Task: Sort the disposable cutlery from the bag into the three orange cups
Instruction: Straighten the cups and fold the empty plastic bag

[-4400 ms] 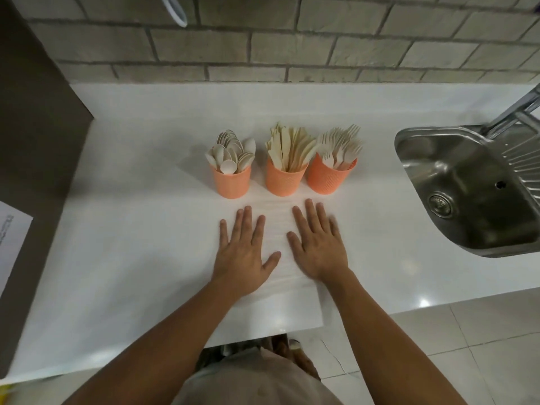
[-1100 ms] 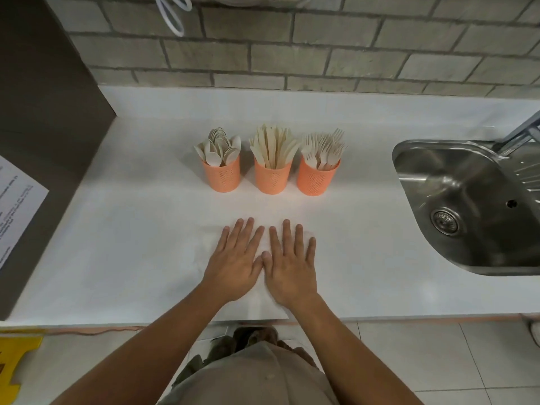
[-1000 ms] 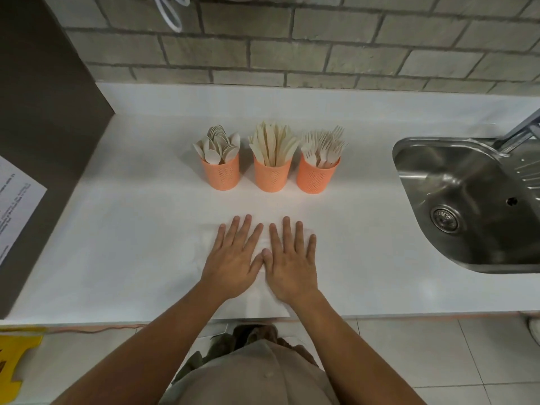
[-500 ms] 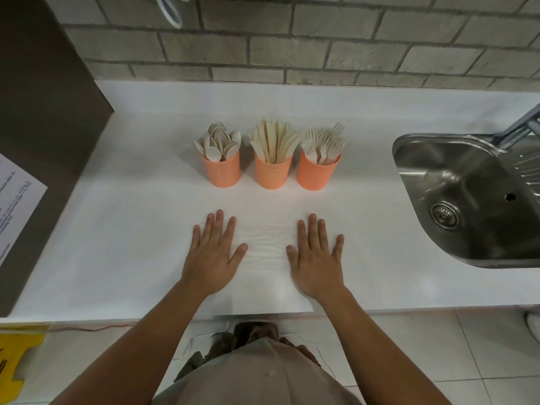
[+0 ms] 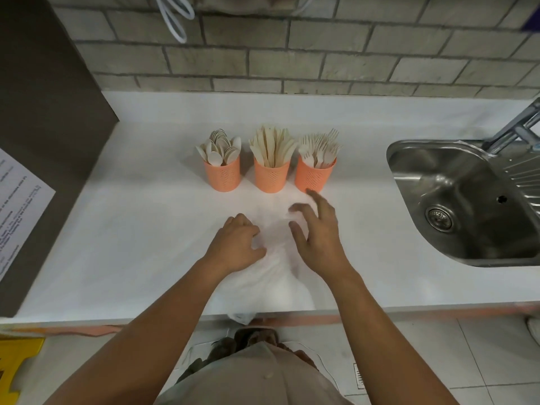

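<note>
Three orange cups stand in a row on the white counter. The left cup (image 5: 223, 176) holds spoons, the middle cup (image 5: 271, 178) holds knives, the right cup (image 5: 314, 177) holds forks. In front of them lies a thin white plastic bag (image 5: 273, 276), flat and crumpling, with its near end hanging over the counter edge. My left hand (image 5: 238, 247) has its fingers curled, bunching the bag's left side. My right hand (image 5: 318, 232) hovers over the bag's right side with fingers spread and bent, just short of the fork cup.
A steel sink (image 5: 467, 200) with a tap (image 5: 517, 130) is set in the counter at the right. A dark panel (image 5: 43, 127) with a paper sheet (image 5: 17, 206) bounds the left side. A brick wall (image 5: 292, 54) stands behind; a white cord (image 5: 175, 21) hangs on it.
Both hands lay flat and spread on the bag before. Now they have come toward each other, the left fingers curl and gather the bag, the right hand has lifted, and the bag is wrinkled.
</note>
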`<state>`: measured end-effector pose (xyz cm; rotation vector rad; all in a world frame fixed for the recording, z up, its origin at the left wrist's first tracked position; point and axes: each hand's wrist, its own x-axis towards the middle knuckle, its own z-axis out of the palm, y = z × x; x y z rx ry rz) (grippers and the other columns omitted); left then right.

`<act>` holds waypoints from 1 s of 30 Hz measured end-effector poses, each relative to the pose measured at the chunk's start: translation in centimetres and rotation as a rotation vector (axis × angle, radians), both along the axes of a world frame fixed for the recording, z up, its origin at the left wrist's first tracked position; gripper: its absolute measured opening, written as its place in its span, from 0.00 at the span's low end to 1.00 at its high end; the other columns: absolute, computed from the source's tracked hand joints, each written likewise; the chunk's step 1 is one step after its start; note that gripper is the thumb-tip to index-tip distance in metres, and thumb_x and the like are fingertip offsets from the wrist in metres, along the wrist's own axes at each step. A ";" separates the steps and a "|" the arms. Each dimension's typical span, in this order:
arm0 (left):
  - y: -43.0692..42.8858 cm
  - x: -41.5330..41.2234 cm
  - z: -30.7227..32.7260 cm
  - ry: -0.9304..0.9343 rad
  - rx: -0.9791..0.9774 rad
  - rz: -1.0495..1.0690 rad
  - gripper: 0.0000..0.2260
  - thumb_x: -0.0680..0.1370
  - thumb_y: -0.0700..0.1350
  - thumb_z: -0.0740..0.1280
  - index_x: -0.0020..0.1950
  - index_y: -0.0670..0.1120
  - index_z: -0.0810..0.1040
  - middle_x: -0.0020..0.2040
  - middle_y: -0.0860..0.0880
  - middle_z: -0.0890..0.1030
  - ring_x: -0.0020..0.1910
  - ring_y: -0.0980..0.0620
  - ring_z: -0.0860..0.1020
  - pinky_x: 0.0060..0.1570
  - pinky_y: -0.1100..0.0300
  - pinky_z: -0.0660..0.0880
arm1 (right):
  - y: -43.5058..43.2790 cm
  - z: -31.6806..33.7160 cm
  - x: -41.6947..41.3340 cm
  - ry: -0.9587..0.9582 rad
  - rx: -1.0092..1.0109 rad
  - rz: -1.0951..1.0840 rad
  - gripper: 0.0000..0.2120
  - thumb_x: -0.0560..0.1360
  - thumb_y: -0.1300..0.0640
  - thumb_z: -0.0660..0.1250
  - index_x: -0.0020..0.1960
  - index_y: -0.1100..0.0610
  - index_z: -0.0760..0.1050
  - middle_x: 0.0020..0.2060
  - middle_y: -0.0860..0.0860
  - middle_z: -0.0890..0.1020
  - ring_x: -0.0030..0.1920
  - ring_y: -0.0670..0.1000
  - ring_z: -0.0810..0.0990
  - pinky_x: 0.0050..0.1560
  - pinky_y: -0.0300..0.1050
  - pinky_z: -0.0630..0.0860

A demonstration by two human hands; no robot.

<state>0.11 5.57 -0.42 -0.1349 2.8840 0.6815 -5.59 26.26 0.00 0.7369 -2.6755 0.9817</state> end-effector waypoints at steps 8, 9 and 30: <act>1.5 2.4 1.2 -0.060 1.181 0.478 0.11 0.83 0.53 0.67 0.65 0.53 0.80 0.59 0.53 0.86 0.59 0.51 0.84 0.64 0.47 0.78 | 0.0 0.3 2.8 -0.973 -0.650 -0.224 0.36 0.75 0.42 0.71 0.79 0.49 0.64 0.72 0.50 0.75 0.69 0.51 0.76 0.72 0.53 0.72; 1.7 2.6 1.1 -0.061 1.166 0.485 0.12 0.83 0.53 0.66 0.66 0.53 0.79 0.60 0.54 0.86 0.60 0.52 0.84 0.65 0.47 0.77 | 0.0 0.1 3.2 -1.106 -0.727 -0.144 0.29 0.77 0.43 0.70 0.75 0.51 0.71 0.69 0.52 0.79 0.66 0.53 0.79 0.70 0.55 0.74; 0.4 2.8 5.8 -0.041 1.132 0.453 0.14 0.83 0.39 0.64 0.65 0.54 0.80 0.55 0.46 0.87 0.53 0.46 0.86 0.56 0.48 0.83 | -2.7 4.0 3.0 -1.319 -0.994 0.063 0.16 0.82 0.70 0.61 0.68 0.63 0.78 0.61 0.64 0.83 0.62 0.64 0.82 0.66 0.60 0.78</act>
